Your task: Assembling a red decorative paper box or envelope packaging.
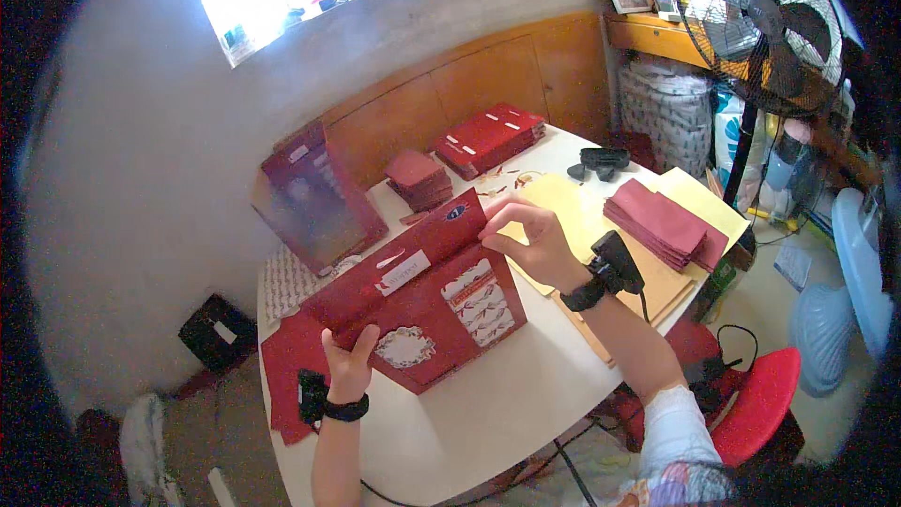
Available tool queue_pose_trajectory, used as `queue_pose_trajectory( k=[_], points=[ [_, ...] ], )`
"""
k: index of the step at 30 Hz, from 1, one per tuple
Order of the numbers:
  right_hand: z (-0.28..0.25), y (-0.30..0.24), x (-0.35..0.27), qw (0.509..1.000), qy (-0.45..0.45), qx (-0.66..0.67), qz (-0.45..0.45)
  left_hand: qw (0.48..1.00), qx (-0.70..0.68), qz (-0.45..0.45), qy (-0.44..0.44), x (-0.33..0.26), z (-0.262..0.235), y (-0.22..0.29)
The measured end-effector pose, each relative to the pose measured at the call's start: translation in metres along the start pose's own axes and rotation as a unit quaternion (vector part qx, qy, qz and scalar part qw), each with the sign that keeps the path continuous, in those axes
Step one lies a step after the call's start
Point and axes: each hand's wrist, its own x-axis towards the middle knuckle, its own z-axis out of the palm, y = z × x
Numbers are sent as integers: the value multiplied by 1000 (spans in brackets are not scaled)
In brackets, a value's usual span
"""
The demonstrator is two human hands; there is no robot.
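Tilted above the white table is a dark red printed cardboard package with a folded upper flap, a white label and white printed patches. My left hand grips its lower left edge, thumb and forefinger at the front; the other fingers are hidden. At the flap's upper right corner, my right hand pinches the edge between thumb and fingers. More dark red card lies flat at the table's left edge, partly behind my left hand. Both wrists wear black bands with small devices.
A tall dark red box leans at the back left. Behind stand a small red stack and a larger one. Dark red envelopes lie on yellow paper at right. A fan and a red stool flank the right side.
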Motion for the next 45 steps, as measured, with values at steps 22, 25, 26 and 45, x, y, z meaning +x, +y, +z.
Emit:
queue_pose_trajectory(
  k=[22, 25, 26, 45],
  points=[
    [48, -42, 5, 932, -21, -301, -201, 997, -70, -5, 36, 3, 32, 36],
    [51, -42, 7, 928, -19, -302, -218, 999, -19, 19, 41, 3, 26, 26],
    [53, -41, 7, 929, -23, -299, -218, 998, 28, 36, 37, 3, 23, 25],
    [59, -35, 1, 911, -20, -325, -252, 995, -81, -36, -42, 5, 32, 42]
  ],
)
